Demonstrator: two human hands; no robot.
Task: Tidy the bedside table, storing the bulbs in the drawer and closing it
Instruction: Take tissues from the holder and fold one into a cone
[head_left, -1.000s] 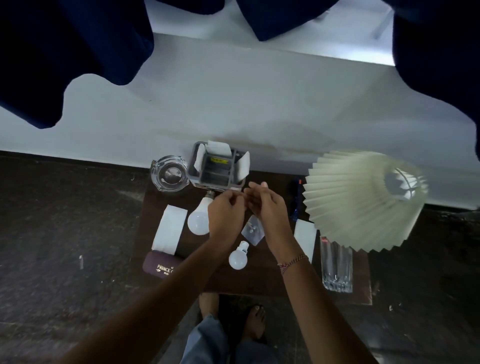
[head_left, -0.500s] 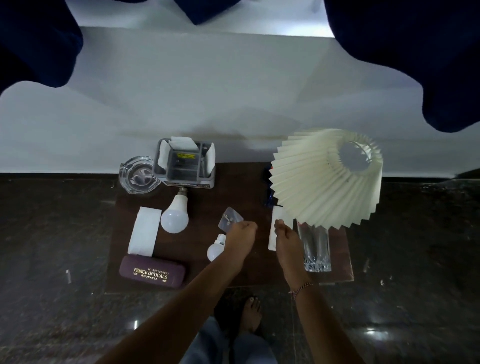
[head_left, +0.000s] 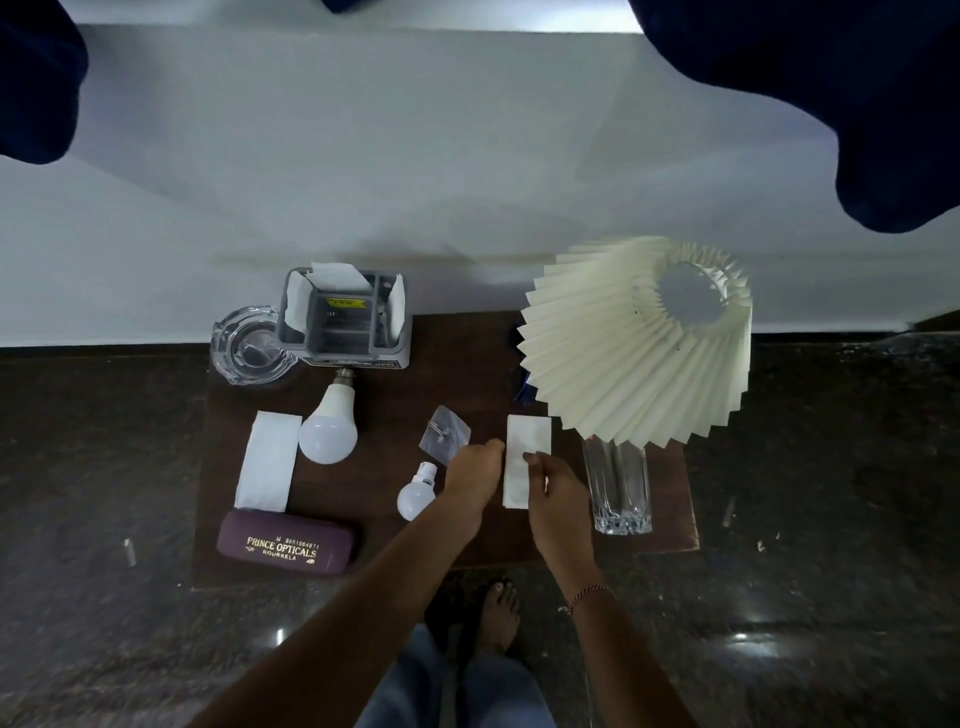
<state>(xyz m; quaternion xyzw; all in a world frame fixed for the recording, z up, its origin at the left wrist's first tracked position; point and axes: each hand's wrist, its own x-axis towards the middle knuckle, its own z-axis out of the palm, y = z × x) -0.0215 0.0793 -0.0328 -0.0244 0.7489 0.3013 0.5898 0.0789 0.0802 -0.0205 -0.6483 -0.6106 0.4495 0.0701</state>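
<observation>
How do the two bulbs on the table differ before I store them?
The large bulb is clearly bigger than the small bulb. The large bulb lies by the grey organizer, cap pointing at it; the small bulb lies beside the left hand. Both are white, on their sides, caps toward the wall.

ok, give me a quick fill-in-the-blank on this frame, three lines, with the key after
1. The large bulb and the small bulb both lie on the ____, not in a drawer.
2. The spectacle case reads PRINCE ____.
3. In this view the pleated lampshade overlaps the top of the drinking ____.
Missing words: table; OPTICALS; glass.
</observation>
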